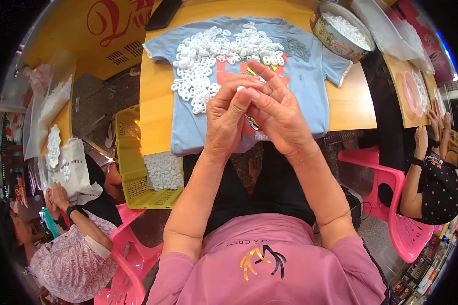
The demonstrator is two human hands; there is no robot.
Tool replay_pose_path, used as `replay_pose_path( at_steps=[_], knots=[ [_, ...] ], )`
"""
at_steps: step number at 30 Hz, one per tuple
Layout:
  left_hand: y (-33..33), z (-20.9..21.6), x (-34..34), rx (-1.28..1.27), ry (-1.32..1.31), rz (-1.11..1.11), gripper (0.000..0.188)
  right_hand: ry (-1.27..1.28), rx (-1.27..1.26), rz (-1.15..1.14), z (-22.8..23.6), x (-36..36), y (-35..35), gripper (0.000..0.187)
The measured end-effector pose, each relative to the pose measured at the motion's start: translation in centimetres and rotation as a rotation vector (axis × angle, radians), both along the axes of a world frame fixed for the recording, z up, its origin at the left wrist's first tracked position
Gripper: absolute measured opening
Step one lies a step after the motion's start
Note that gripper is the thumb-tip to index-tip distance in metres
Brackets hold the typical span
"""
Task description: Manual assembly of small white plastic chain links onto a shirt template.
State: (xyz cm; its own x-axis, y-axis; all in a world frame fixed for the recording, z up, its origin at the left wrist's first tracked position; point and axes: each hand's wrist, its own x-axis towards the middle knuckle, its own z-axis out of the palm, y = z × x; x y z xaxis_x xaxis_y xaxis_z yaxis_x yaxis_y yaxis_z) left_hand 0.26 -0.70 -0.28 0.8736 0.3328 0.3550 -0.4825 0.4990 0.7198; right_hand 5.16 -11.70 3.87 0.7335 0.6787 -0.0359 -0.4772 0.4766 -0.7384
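My left hand (pixel 226 113) and my right hand (pixel 285 119) meet above a light blue T-shirt (pixel 310 101) spread over the table. Between the thumbs and fingertips is a small white plastic piece (pixel 240 88), mostly covered by the fingers. Both hands are closed around it, though some fingers of the right one stretch upward. Just beyond them lies a heap of white oval plastic pieces (pixel 196 71) with two holes each, curving across the shirt. To its right is a small pile of thin dark grey parts (pixel 294 49), too small to name.
A round tin (pixel 326 34) of white pieces stands at the table's far right. A dark flat device (pixel 164 13) rests at the back left. Below the left edge is a yellow crate (pixel 132 190) with white pieces. People sit on pink chairs (pixel 399 236) at both sides.
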Motion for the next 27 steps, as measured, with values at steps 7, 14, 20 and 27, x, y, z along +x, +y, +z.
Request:
replay_pose_path(
  at_steps=[7, 14, 20, 27],
  knots=[
    [1.3, 4.4, -2.7, 0.333, 0.032, 0.192, 0.029, -0.258, -0.240, 0.032, 1.0, 2.9, -2.4, 0.050],
    [10.3, 5.9, -12.4, 0.342, 0.322, 0.831, 0.032, -0.782, -0.690, -0.137, 0.5, 6.4, -0.8, 0.019],
    [18.8, -5.4, -21.9, 0.597, 0.921, 0.857, 0.039, -1.606, -0.853, -0.322, -0.9, 7.8, 4.3, 0.012],
    [18.0, -16.0, -25.2, 0.804, 1.186, 0.763, 0.058, -1.844, -1.033, -0.316, -1.9, 9.1, 7.2, 0.016]
  ],
)
